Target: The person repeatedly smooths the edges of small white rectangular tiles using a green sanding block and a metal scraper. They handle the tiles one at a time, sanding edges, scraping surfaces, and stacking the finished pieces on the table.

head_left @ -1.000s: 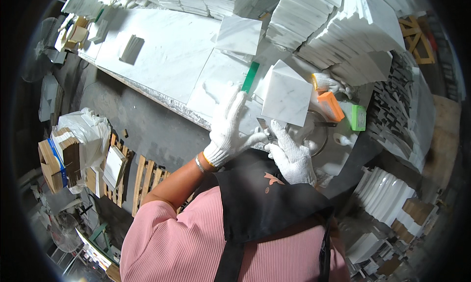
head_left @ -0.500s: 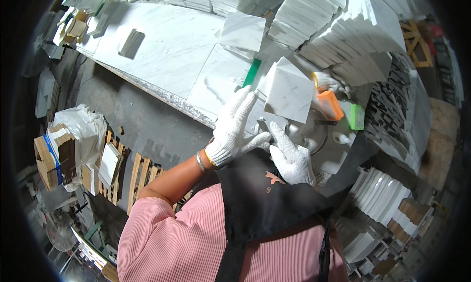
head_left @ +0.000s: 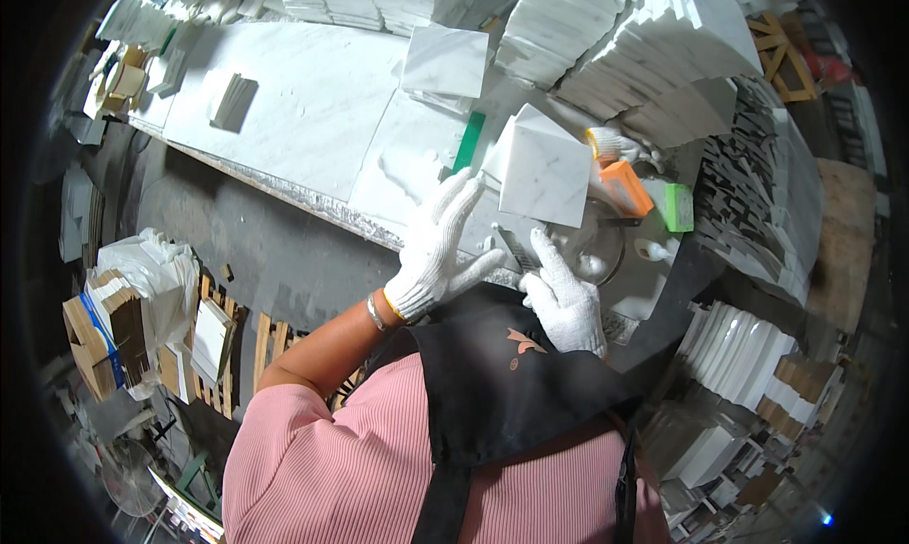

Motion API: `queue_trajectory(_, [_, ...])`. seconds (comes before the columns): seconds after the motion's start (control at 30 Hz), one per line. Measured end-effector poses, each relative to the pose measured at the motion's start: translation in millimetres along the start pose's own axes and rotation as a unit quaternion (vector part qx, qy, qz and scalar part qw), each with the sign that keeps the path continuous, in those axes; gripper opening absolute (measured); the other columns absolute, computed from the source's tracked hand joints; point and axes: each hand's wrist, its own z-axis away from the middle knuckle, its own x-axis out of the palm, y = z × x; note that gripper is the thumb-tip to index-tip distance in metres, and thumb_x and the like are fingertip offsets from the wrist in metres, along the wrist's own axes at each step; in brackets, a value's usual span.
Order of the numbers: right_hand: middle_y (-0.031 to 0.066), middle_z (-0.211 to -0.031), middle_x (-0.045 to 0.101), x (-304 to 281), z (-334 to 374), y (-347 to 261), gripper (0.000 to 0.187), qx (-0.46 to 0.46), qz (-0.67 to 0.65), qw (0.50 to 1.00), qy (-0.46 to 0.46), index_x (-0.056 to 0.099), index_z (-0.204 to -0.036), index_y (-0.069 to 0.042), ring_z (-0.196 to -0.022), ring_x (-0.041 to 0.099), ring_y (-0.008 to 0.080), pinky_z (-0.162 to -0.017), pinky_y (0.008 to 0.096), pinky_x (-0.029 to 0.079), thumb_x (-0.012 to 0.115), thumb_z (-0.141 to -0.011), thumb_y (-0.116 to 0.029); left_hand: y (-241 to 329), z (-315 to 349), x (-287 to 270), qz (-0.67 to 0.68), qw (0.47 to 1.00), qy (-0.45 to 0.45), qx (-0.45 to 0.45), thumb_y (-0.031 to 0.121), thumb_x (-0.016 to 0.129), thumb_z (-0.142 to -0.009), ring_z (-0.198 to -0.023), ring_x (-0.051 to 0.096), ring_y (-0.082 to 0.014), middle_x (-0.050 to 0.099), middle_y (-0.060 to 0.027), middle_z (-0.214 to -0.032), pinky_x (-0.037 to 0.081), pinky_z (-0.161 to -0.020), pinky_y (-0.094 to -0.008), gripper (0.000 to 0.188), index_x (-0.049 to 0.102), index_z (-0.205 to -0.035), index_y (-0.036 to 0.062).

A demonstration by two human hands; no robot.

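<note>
My left hand [head_left: 437, 250], in a white knit glove, hovers by the bench's near edge with its fingers stretched out and its thumb apart. Its fingertips are close to the left side of a small stack of white, grey-veined marble tiles [head_left: 544, 170]. Just in front of my body is my right hand [head_left: 566, 307], also gloved, its index finger extended along a thin, dark grey flat blade [head_left: 515, 248]. It seems to grip that blade between thumb and fingers; the grip is partly hidden.
A green strip [head_left: 468, 142] lies left of the tiles. To the right are a round bowl [head_left: 614, 260], an orange block [head_left: 625, 189], a light green block [head_left: 679, 208] and a loose glove [head_left: 620, 146]. Tall slab stacks [head_left: 653, 61] line the back.
The whole view has shifted slightly, moving the bench items left. The grey blade shows more of its flat face beside my right index finger. Both hands keep nearly the same pose.
</note>
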Motion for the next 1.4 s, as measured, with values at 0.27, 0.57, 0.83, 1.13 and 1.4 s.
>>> queue_trajectory(0.27, [0.0099, -0.094, 0.075, -2.4, -4.8, -10.5, 0.052, -0.054, -0.006, 0.999, 0.001, 0.061, -0.143, -0.009, -0.07, 0.069, 0.014, -0.07, 0.0297, 0.056, 0.066, -0.091, 0.001, -11.9, 8.3, -4.7, -0.025, 0.997, -0.037, -0.059, 0.02, 0.085, -0.08, -0.111, 0.067, -0.0333, 0.067, -0.0169, -0.127, 0.055, -0.092, -0.0427, 0.073, 0.053, -0.145, 0.0061])
queue_trajectory(0.57, [0.0162, -0.114, 0.074, -5.0, -12.2, -1.4, 0.055, -0.131, 0.02, 0.99, -0.048, 0.058, -0.143, -0.008, -0.089, 0.075, 0.0317, -0.074, 0.0385, 0.059, 0.074, -0.091, -0.012, -12.4, 3.6, -3.2, 0.003, 0.984, -0.164, -0.065, 0.029, 0.071, -0.089, -0.073, 0.068, -0.0338, 0.068, -0.0118, -0.082, 0.053, -0.062, -0.0431, 0.019, 0.071, -0.087, 0.0103])
queue_trajectory(0.83, [0.0149, -0.104, 0.077, -14.6, -11.5, 1.3, 0.039, -0.151, 0.07, 0.986, 0.018, 0.07, -0.128, -0.007, -0.09, 0.075, 0.0278, -0.081, 0.0368, 0.057, 0.076, -0.09, -0.011, 0.7, -12.7, -21.9, 0.013, 0.945, -0.261, -0.195, 0.027, 0.073, -0.087, -0.084, 0.073, -0.0318, 0.075, -0.0133, -0.093, 0.057, -0.074, -0.0403, 0.046, 0.068, -0.131, 0.0166])
queue_trajectory(1.13, [0.0087, -0.095, 0.076, -39.0, -21.7, -8.9, 0.032, 0.052, -0.193, 0.979, 0.046, 0.069, -0.125, 0.0, -0.084, 0.069, 0.0101, -0.076, 0.0263, 0.055, 0.067, -0.094, -0.001, -2.8, -13.1, -29.0, 0.037, 0.962, -0.207, -0.174, 0.021, 0.076, -0.089, -0.085, 0.072, -0.0241, 0.075, -0.0121, -0.112, 0.057, -0.077, -0.0337, 0.051, 0.063, -0.138, 0.0139])
queue_trajectory(1.4, [0.0025, -0.098, 0.072, -75.9, -82.7, 9.4, 0.037, 0.01, -0.14, 0.987, 0.081, 0.066, -0.137, -0.008, -0.08, 0.063, 0.0056, -0.07, 0.0219, 0.053, 0.062, -0.1, -0.008, 5.6, -42.3, -32.2, 0.039, 0.999, -0.029, -0.002, 0.03, 0.087, -0.078, -0.115, 0.064, -0.0324, 0.062, -0.018, -0.139, 0.053, -0.097, -0.0418, 0.074, 0.057, -0.142, 0.0063])
